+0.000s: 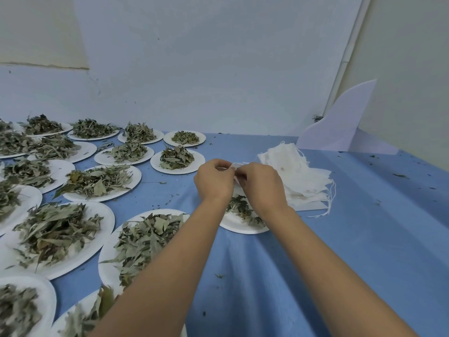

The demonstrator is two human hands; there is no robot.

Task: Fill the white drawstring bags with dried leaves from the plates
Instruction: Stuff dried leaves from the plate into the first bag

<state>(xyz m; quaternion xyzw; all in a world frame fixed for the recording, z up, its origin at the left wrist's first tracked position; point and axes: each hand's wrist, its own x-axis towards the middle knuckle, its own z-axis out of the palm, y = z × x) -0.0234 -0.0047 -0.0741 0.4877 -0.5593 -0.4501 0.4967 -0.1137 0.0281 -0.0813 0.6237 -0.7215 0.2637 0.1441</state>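
Two hands: our left hand (213, 181) and right hand (263, 188) pinch one thin white bag (236, 166).
Bag place: over a leaf plate (239, 227), beside the bag pile (301, 181).
Free room: we see blue cloth (352, 239) rightward.

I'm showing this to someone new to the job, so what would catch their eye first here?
First, the two hands at the centre: the left hand and right hand pinch a small white bag above a plate. Next, the many white plates heaped with dried leaves across the left half of the blue-covered table. Then the pile of flat drawstring bags just right of the hands.
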